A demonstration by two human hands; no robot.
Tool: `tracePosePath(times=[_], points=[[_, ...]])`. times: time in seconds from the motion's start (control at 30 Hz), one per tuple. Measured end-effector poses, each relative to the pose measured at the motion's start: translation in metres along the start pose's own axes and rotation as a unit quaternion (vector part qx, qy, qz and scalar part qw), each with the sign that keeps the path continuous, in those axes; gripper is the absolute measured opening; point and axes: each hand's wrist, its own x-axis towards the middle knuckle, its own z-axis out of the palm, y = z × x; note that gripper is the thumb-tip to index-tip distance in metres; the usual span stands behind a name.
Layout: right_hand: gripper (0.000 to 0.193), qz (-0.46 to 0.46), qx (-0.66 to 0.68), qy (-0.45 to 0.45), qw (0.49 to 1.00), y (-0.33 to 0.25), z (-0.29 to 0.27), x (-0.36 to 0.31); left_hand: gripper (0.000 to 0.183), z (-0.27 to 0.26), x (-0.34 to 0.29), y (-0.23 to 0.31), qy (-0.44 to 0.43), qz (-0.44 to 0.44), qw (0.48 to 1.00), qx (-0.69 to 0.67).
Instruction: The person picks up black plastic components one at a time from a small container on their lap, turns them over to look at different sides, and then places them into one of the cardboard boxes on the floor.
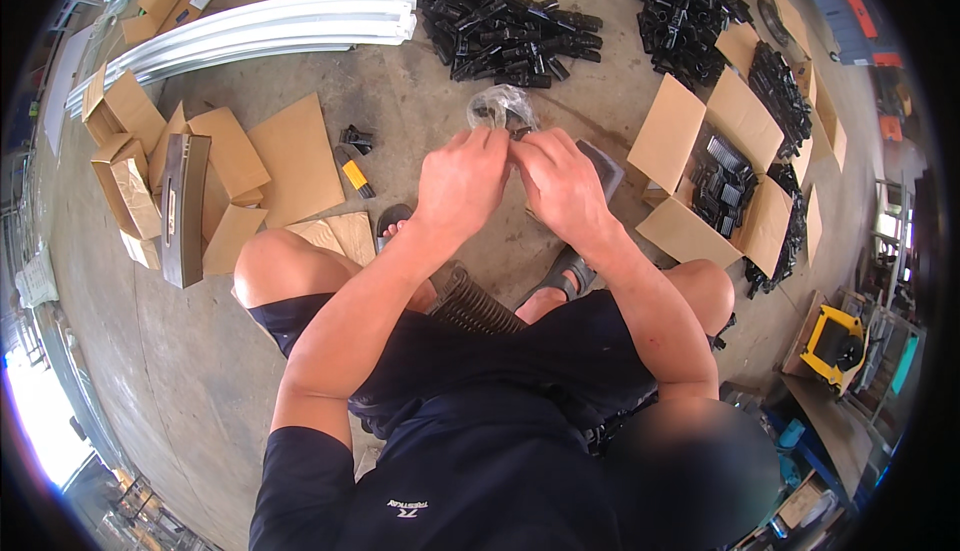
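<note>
My left hand (463, 179) and my right hand (562, 179) meet in front of me above the floor, their fingers closed in a pinch. A small dark piece (519, 133) shows between the fingertips; its kind is hidden. Just beyond the fingers is a crumpled clear plastic bag (503, 104); I cannot tell whether they touch it. Below my hands, between my legs, stands a long black ribbed part (475, 306) with a row of even slots or coils. A grey flat-edged object (603, 166) is partly hidden behind my right hand.
Black plastic parts (505, 26) lie heaped ahead, with another heap (685, 16) farther right. An open carton (668, 131) at right holds similar parts. White metal rails (270, 31) lie far left. A yellow-and-black tool (355, 176) and opened cardboard boxes (235, 156) are at left.
</note>
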Motion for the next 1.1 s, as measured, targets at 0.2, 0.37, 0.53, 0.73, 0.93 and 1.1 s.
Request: tracePosePath(times=[0.2,0.37,0.53,0.73,0.93,1.1], points=[[0.034,0.048,-0.029,-0.030,0.998,-0.006,0.003,0.002,0.028,0.001,-0.001,0.001,0.009,0.001,1.000,0.016],[0.042,0.135,0.052,0.029,0.989,-0.002,-0.006,0.017,0.030,-0.009,0.000,-0.002,0.016,-0.029,0.999,-0.032],[0.049,0.341,0.466,-0.029,0.816,0.030,-0.029,0.010,0.033,-0.022,0.008,0.002,-0.029,-0.190,0.934,-0.300],[0.049,0.307,0.589,0.010,0.748,0.022,-0.022,0.009,0.038,-0.024,0.012,0.000,-0.076,-0.248,0.828,-0.498],[0.041,0.303,0.571,0.036,0.763,0.024,-0.014,0.009,0.041,-0.020,0.010,0.005,-0.106,-0.248,0.830,-0.489],[0.039,0.297,0.570,0.051,0.764,0.019,-0.015,0.009,0.044,-0.021,0.010,0.005,-0.109,-0.258,0.826,-0.490]])
